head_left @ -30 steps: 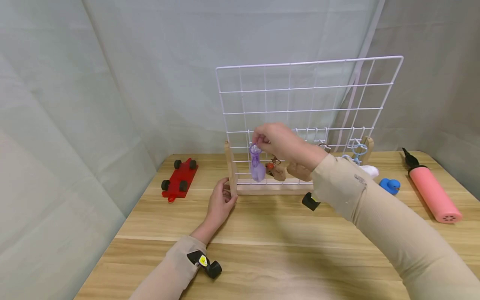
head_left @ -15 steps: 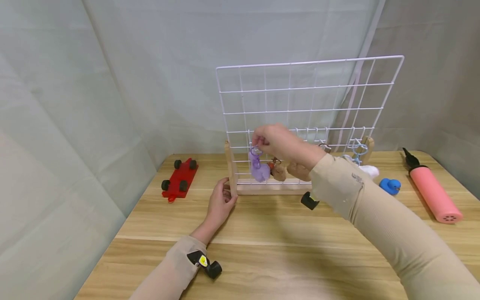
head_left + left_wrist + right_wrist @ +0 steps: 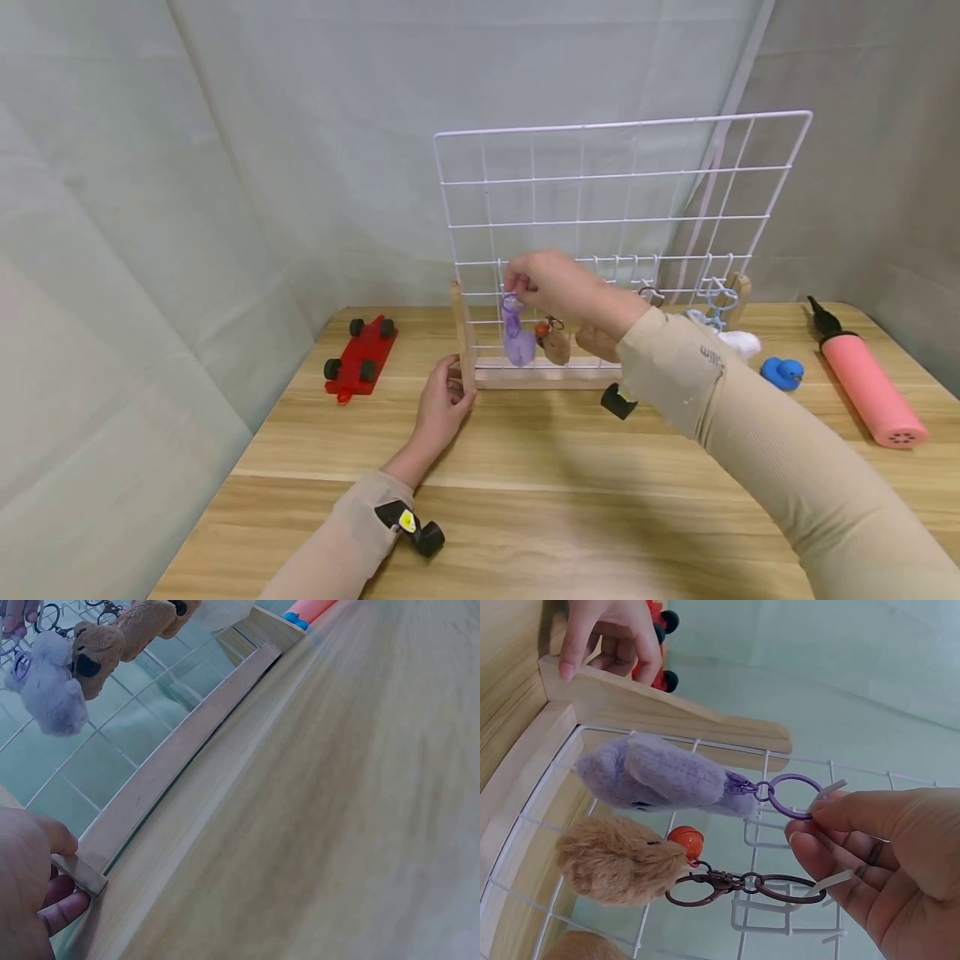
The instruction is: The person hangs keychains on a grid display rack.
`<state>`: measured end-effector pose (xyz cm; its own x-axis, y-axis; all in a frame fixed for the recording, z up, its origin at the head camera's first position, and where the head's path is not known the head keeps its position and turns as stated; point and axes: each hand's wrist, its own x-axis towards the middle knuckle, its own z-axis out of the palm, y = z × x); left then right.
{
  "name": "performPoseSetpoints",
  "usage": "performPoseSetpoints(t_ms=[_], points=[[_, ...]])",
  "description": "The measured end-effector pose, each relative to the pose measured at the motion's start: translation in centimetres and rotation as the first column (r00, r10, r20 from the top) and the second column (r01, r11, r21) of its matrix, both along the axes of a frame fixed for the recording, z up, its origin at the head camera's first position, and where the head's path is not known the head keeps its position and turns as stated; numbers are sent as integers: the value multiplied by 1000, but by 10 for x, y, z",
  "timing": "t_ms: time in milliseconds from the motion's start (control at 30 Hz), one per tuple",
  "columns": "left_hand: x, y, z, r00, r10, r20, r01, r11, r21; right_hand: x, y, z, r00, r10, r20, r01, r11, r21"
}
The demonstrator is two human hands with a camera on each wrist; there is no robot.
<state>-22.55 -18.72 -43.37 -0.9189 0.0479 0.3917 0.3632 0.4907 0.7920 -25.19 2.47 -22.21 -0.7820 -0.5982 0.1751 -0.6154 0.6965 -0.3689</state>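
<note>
In the right wrist view, my right hand (image 3: pixel 889 855) pinches the purple ring of a fluffy purple plush keychain (image 3: pixel 660 776) between thumb and finger. The ring lies at the tip of a white hook on the wire grid rack (image 3: pixel 622 175); whether the hook bears its weight I cannot tell. Beside it a brown plush keychain (image 3: pixel 619 861) with an orange bell hangs by a dark ring from another hook. At the rack's left end, my left hand (image 3: pixel 441 404) grips the foot of the wooden stand (image 3: pixel 82 874), thumb on one side and fingers on the other.
More plush keychains, one brown (image 3: pixel 597 342) and one white (image 3: pixel 738 343), hang further right, partly behind my right arm. A red toy car (image 3: pixel 362 358) lies at the left. A blue rubber duck (image 3: pixel 782 373) and a pink hand pump (image 3: pixel 873 387) lie at the right.
The purple keychain has swung right and partly back, and its ring sits slightly lower with my right hand. My left hand has stayed on the stand.
</note>
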Motion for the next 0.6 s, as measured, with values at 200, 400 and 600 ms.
performPoseSetpoints(t_ms=[200, 400, 600], points=[[0, 0, 0, 1000, 0, 3, 0, 1000, -9, -1, -1, -1, 1000, 1, -6, -1, 1000, -8], [0, -1, 0, 1000, 0, 6, 0, 1000, -14, -1, 0, 0, 1000, 4, 2, -4, 1000, -16], [0, -1, 1, 1000, -5, -1, 5, 1000, -15, 0, 2, 2, 1000, 14, -21, -14, 999, -29]])
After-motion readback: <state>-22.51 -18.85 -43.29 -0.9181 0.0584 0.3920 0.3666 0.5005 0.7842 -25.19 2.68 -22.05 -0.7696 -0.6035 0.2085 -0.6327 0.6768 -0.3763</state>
